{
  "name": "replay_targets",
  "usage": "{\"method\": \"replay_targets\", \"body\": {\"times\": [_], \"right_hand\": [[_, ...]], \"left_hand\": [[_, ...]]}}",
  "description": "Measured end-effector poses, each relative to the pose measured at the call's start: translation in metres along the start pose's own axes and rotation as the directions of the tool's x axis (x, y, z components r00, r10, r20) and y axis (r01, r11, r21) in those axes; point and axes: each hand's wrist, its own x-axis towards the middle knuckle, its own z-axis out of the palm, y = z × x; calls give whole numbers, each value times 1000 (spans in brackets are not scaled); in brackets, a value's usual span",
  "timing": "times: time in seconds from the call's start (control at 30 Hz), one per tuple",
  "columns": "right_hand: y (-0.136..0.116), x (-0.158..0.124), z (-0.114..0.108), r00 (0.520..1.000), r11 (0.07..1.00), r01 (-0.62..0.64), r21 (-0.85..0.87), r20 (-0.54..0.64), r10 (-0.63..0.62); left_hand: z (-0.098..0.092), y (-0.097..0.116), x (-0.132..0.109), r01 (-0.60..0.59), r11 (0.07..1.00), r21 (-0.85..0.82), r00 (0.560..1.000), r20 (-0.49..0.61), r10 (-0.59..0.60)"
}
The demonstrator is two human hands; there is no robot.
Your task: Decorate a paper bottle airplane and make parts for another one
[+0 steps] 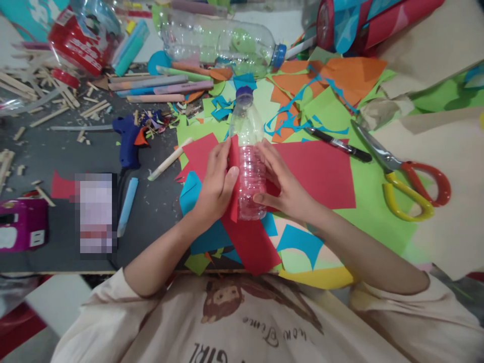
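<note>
A clear plastic bottle (252, 161) with a dark blue cap stands or lies tilted in front of me on the paper-strewn table; which of the two I cannot tell. My right hand (280, 184) grips its right side, fingers behind and thumb on the front. On the left, my left hand (217, 181) pinches an upright edge of red paper (234, 201) close along the bottle. Behind and beneath lies a red paper sheet (321, 174), reaching out to the right. Another red strip (257, 247) runs toward the table's front edge.
Scissors (393, 164) and a black marker (340, 143) lie to the right. A blue glue gun (126, 141), a light blue marker (127, 206) and wood sticks are on the left. A larger bottle (223, 43) lies behind, among paper scraps (328, 80).
</note>
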Motion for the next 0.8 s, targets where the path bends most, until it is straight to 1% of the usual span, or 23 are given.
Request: {"method": "replay_targets", "body": {"times": [0.2,0.47,0.57,0.67,0.8], "right_hand": [[2,1,1,999,998,33,47,3,-33],[-2,0,5,1000,995,13,95,-16,-12],[-2,0,5,1000,994,10,111,-17,-8],[-4,0,3,999,998,11,65,-42,-8],[-10,0,-3,999,999,-6,-53,-47,4]], "left_hand": [[0,3,0,18,998,59,1000,-18,-17],[-2,9,1,70,995,71,998,6,-70],[-1,11,-1,78,994,70,997,-16,-78],[1,12,-2,74,995,60,996,-50,-71],[4,15,-1,75,997,22,995,-66,-73]]}}
